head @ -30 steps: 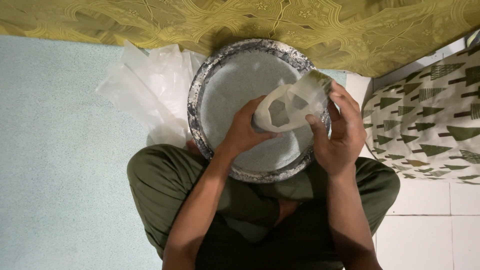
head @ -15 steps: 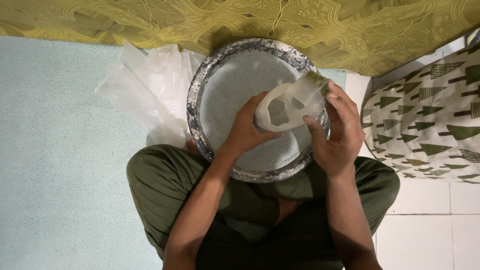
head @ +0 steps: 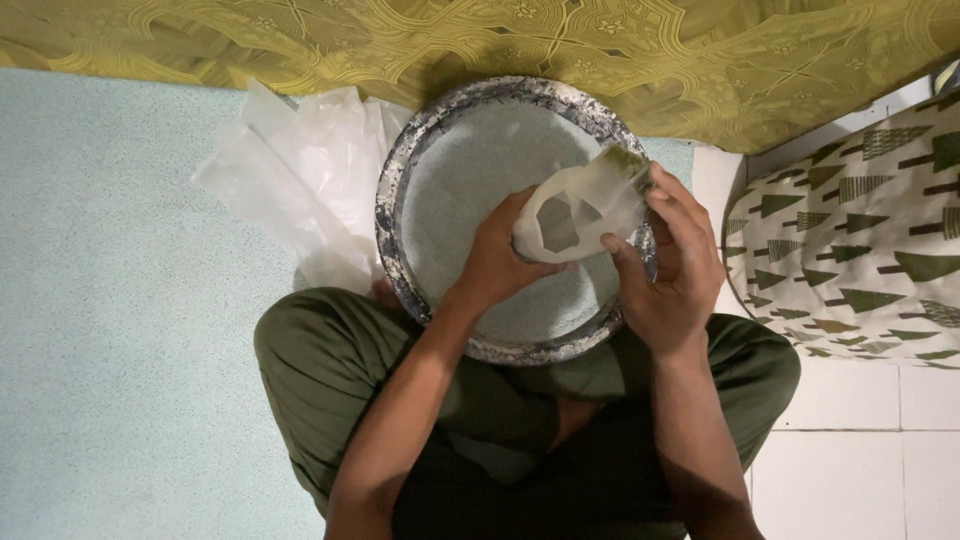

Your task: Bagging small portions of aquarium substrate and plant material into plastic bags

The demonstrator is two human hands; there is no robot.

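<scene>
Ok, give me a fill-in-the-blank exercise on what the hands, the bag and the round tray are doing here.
1. The left hand and right hand together hold a small plastic ____.
2. That small plastic bag hangs over a round metal ____.
3. Left of the tray lies a pile of clear ____ bags.

Missing: bag; tray; plastic

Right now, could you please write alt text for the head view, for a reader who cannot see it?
Seen from above, a seated person's left hand and right hand together hold a small whitish plastic bag over a round metal tray with a mottled rim. A pile of clear plastic bags lies left of the tray, and yellow patterned fabric lies beyond it.
</scene>
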